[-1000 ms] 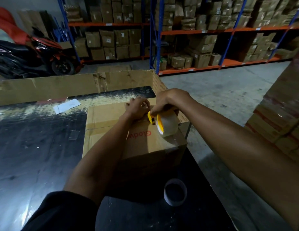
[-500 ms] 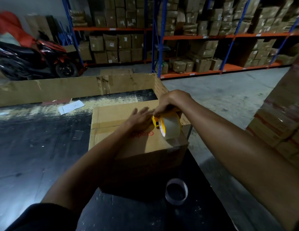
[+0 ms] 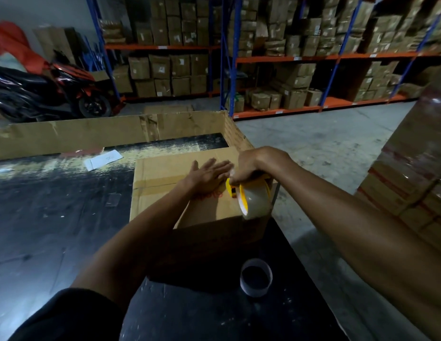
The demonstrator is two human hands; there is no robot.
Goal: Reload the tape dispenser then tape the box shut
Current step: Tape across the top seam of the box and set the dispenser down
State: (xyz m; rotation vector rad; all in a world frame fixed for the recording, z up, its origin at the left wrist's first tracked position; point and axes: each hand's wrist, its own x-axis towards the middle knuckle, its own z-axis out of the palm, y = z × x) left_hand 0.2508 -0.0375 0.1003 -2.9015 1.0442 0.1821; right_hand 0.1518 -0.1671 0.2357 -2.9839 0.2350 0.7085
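A: Grip check: my right hand (image 3: 255,168) clamps the dispenser (image 3: 250,196) on the box (image 3: 162,183).
B: Left hand (image 3: 209,173)?
A: Flat, fingers spread, pressing the box top on the table (image 3: 54,217).

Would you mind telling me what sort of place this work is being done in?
Most likely a warehouse or stockroom: tall metal racking packed with cardboard cartons, a bare concrete floor, and a parked scooter.

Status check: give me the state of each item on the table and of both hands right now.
Box: flaps closed, tape strip across its top.
Tape dispenser: loaded with a roll, held on the box top.
Empty tape core: standing on the table, apart from the box.
Left hand: open, flat on the box.
Right hand: closed on the dispenser.
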